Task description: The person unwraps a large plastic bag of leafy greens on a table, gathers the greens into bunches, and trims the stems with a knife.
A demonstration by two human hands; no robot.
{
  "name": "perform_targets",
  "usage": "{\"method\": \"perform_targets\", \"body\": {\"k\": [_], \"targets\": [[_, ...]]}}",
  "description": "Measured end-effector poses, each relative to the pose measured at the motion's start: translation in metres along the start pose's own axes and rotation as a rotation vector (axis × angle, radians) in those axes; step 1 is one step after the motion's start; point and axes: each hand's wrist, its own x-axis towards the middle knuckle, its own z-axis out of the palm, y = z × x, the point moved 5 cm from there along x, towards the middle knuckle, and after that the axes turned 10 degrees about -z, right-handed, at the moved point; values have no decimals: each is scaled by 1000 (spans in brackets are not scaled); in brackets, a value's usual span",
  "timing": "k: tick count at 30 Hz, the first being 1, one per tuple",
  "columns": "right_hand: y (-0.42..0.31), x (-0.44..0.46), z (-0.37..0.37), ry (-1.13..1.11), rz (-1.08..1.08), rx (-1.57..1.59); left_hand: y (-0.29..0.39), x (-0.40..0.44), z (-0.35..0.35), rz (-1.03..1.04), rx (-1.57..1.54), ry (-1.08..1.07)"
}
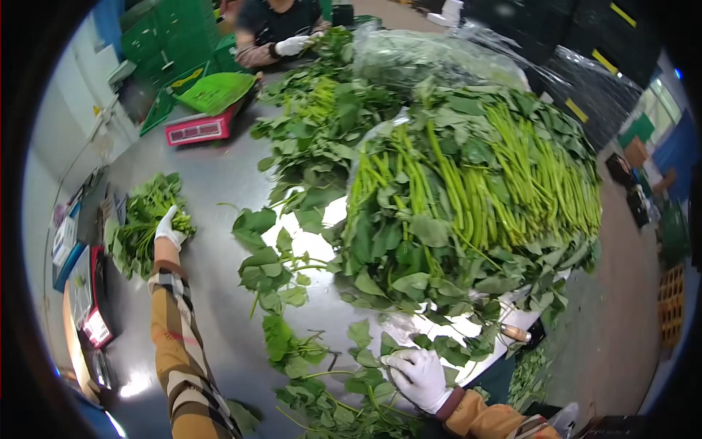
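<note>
Head view: two white-gloved hands are at one metal table [212, 175], the left hand [168, 230] gripping one leafy bunch [135, 230] at the table's left side. The right hand [423, 379], fingers bent, touches loose stems [344, 417]; whether it pinches any, I cannot tell. One large heap [468, 190], one pink scale [196, 131] and one other person [281, 25] lie beyond.

Pale wall [73, 88] at left, shiny metal table [208, 172], brown floor [621, 314] at right.
</note>
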Motion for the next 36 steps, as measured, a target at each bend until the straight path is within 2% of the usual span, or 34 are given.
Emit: {"method": "perform_targets", "body": {"k": [1,3,4,7,10,11,15,18,21,23,24,26,28,31,33,35,36], "targets": [[0,-2,0,9,-5,9,1,4,-3,-46,7,-42],[-3,-3,-5,30,-8,-13,-4,-26,6,-41,128,69],[-2,-4,-5,27,-5,-18,3,-8,-7,-63,112,99],[-1,-11,-2,57,-19,-30,-6,-68,6,-190,146,440],[2,-15,0,89,-33,-12,-21,-121,30,-186,58,558],[2,-16,0,94,-37,-24,-26,-124,26,-169,-83,577],[-3,-21,-6,94,-38,-50,-49,-159,26,-386,-73,409],[2,-26,-1,110,-64,-44,-60,-182,30,-386,-182,278],[2,-27,-1,128,-84,-57,-84,-214,42,-330,-128,162],[-1,-26,-4,121,-62,-55,-97,-214,42,-365,-55,203],[0,-26,-3,121,-66,-60,-103,-221,49,-487,-91,166],[0,-27,-5,133,-79,-45,-101,-224,56,-276,134,385],[-2,-28,-6,146,-84,-63,-98,-234,78,-123,466,244],[-3,-29,-7,163,-95,-64,-110,-237,141,28,371,-18],[-1,-30,-5,184,-116,-73,-151,-308,217,48,370,-294],[-3,-31,-7,181,-122,-44,-195,-355,279,-81,395,-557],[-3,-31,-8,178,-125,-31,-216,-376,304,-52,482,-613]]}}
